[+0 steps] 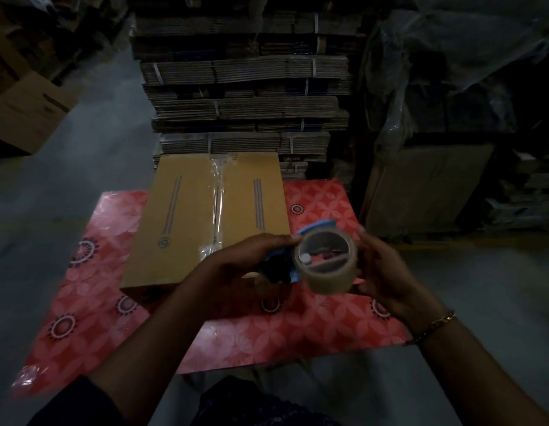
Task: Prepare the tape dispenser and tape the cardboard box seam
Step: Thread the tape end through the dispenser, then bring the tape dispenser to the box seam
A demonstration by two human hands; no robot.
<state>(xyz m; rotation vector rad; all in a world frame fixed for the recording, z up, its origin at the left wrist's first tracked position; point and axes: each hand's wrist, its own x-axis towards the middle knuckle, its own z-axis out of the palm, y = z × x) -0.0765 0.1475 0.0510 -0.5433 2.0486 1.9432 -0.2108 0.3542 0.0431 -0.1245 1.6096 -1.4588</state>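
Note:
A closed brown cardboard box (pixel 187 216) lies on a red patterned mat, with clear tape running along its centre seam (pixel 217 204). In front of it I hold a blue tape dispenser (pixel 285 265) carrying a roll of clear tape (pixel 327 282). My left hand (pixel 236 265) grips the dispenser's dark handle from the left. My right hand (pixel 382 272) cups the roll from the right, fingers against its edge. The dispenser hovers above the box's near right corner.
The red mat (pixel 298 333) covers a low surface on a grey concrete floor. Strapped bundles of flat cardboard (pixel 245 87) are stacked high behind the box. Plastic-wrapped goods (pixel 451 87) stand at right, and an open carton (pixel 27 112) sits at left.

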